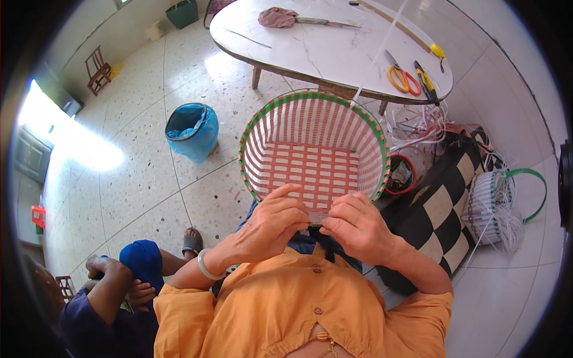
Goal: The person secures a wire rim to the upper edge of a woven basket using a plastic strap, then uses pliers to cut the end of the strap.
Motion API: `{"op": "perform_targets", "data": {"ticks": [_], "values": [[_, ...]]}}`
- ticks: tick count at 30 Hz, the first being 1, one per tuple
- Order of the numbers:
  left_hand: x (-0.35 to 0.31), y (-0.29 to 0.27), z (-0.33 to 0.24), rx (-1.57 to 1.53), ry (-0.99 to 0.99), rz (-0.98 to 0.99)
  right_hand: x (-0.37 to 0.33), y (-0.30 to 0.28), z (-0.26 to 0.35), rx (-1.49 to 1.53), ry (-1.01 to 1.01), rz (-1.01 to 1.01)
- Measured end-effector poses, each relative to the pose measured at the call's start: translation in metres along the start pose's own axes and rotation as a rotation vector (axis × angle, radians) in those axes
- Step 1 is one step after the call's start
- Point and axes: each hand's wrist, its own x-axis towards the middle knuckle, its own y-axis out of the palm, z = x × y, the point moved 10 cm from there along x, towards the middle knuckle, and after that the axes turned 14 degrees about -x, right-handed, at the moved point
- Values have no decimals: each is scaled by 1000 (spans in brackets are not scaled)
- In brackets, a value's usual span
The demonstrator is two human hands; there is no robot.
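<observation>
In front of me a woven basket (379, 128) of red and white plastic strips, with a green and red bound rim, tips its open mouth up toward me. My left hand (273, 219) is closed on the near rim, fingers bent inward. Close beside it, my right hand (360, 228) pinches the same near edge. The short stretch of rim between the hands is partly covered by fingers, so its weave is hard to make out. From the basket's far right rim a long white strip (377, 59) rises across the table.
Beyond the basket stands an oval marble-patterned table (322, 51) bearing scissors (403, 77), pliers (425, 83), a knife (325, 22) and a cloth (277, 17). A blue-lined bin (200, 140) is left. Right are a checkered seat (433, 209) and a smaller basket (486, 206). Another person (107, 292) sits left.
</observation>
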Motion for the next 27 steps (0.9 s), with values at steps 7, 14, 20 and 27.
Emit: {"op": "perform_targets", "data": {"ticks": [7,14,20,27], "values": [[3,-2,-2,-6,33,-33,-7,-13,11,-187,-27,-138],[4,0,-2,16,24,10,-7,-12,2,-136,-10,-115],[2,-1,-1,31,63,-52,-6,-54,-63,-29,123,-275],[8,-2,-4,38,59,-47,-67,-96,-336,-630,715,-249]]}}
